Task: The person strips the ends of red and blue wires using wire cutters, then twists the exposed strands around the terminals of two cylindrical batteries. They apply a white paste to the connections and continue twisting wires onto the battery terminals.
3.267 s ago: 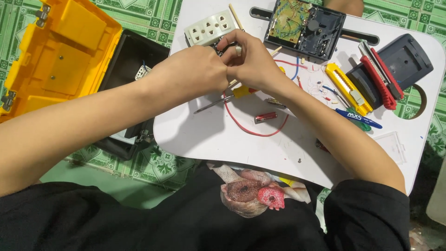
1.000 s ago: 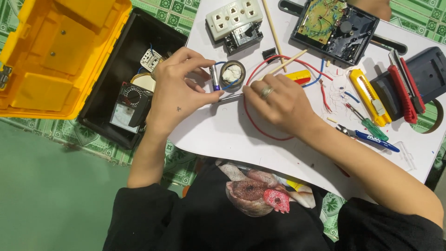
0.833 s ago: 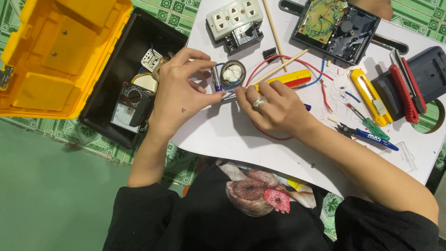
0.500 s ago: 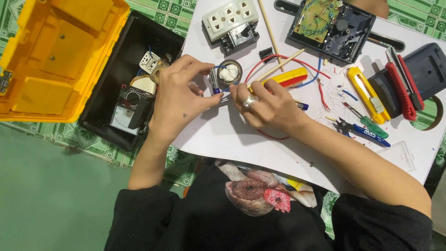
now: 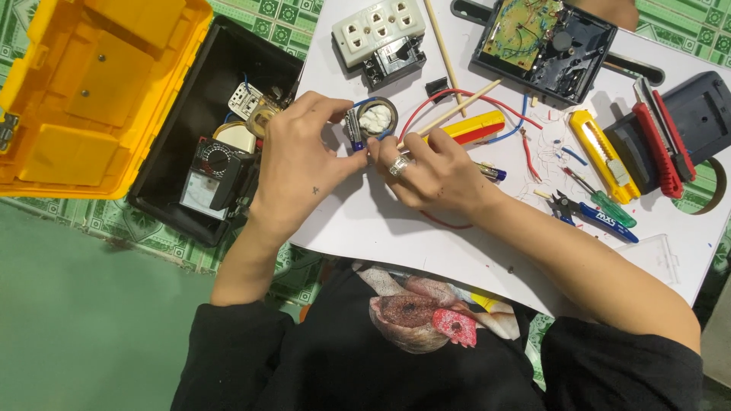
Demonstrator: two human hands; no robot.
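Both hands meet at one small round metal tin (image 5: pixel 377 118) near the white bench (image 5: pixel 396 236) left edge: left hand (image 5: pixel 293 164) grip pinches one blue-tipped battery (image 5: pixel 354 128), right hand (image 5: pixel 426 171) grip pinches the tin rim.

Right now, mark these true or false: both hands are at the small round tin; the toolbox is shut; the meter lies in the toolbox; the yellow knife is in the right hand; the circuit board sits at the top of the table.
1. Both hands are at the small round tin: true; the left hand and right hand pinch things beside it.
2. The toolbox is shut: false; its yellow lid lies open.
3. The meter lies in the toolbox: true.
4. The yellow knife is in the right hand: false; it lies on the table.
5. The circuit board sits at the top of the table: true.
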